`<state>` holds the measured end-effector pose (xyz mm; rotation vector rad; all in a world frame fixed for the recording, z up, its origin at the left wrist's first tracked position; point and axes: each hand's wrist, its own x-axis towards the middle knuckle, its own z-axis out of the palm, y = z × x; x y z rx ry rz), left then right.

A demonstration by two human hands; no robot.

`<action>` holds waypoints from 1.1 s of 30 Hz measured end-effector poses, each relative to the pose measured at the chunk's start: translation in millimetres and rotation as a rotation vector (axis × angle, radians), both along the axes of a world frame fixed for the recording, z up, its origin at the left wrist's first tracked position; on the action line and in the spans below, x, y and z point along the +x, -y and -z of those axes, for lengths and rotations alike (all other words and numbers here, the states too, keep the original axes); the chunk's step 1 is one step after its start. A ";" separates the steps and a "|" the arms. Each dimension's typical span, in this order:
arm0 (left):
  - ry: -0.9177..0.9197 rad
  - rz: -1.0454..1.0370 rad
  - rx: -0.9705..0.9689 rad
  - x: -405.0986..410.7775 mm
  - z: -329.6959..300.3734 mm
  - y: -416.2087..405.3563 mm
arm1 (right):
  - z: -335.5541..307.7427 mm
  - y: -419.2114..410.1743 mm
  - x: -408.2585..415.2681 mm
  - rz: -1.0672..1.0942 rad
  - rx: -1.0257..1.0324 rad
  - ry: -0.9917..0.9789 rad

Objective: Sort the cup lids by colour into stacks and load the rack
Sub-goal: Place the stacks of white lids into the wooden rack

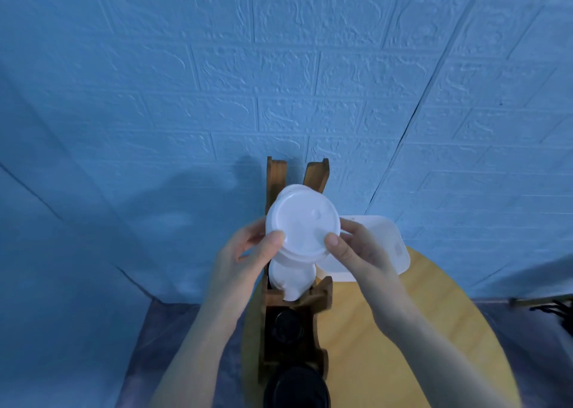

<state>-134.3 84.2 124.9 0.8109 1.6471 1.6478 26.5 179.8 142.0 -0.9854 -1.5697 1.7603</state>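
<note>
Gripping a stack of white lids [302, 223] from both sides, the left hand [248, 255] curls its thumb over the near left rim with fingers behind, while the right hand [356, 249] pinches the near right rim between thumb and fingers. The stack hangs in the air above the wooden rack [321, 296], which stands on the round yellow counter [387, 330] against a blue brick-patterned wall [279, 82]. Just below the held stack, more white lids [291, 279] sit in the rack's upper section. Lower down, black lids [285, 327] fill the next slot, and another black stack [296, 387] sits nearest the camera. A white plastic container [390, 246] lies on the counter just behind the right hand.
</note>
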 end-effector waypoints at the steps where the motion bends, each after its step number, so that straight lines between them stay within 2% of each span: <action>1: 0.013 0.003 -0.013 2.5 4.8 5.5 | 4.4 3.3 3.3 -0.015 -0.014 0.006; 7: 0.074 0.069 -0.092 7.3 31.4 8.6 | 30.7 1.7 4.6 -0.046 -0.096 0.132; 12: 0.133 0.039 -0.172 6.3 56.5 -6.3 | 48.5 -4.0 -4.7 -0.029 -0.143 0.233; 16: 0.111 0.019 -0.201 3.6 62.9 -11.6 | 55.5 -5.1 -12.0 -0.043 -0.174 0.270; 33: 0.151 0.021 -0.338 -4.8 71.6 -17.1 | 60.2 -11.3 -12.8 -0.122 -0.124 0.374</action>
